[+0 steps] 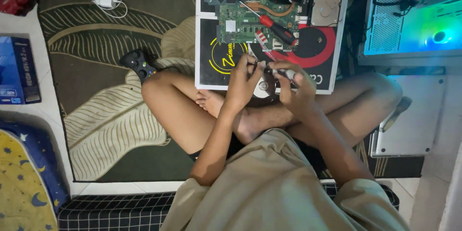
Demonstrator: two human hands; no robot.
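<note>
- Sitting cross-legged on a leaf-patterned rug (110,130), both hands working over the near edge of a white-rimmed black board (204,74) laid across the knees.
- Left hand (243,84) curled down over an opened hard drive (264,88), fingers bent together and gripping its left edge; shiny round platter showing between the two hands.
- Right hand (294,89) just beside the left, fingertips pressed together, pinching a small silvery tool (284,73); too small to tell exactly what kind.
- Drive resting at the board's near edge, above the crossed ankles.
- Farther up the board: green laptop motherboard (240,9) with a copper heat pipe, red-and-black screwdriver (275,28) lying slantwise across it, second bare hard drive (327,5) at the right.
- Black game controller (138,63) on the rug, just beside the left knee.
- White charger (105,0) with looped cable well apart, top left.
- Blue box (17,70) at far left; glowing computer case (414,14) at top right.
</note>
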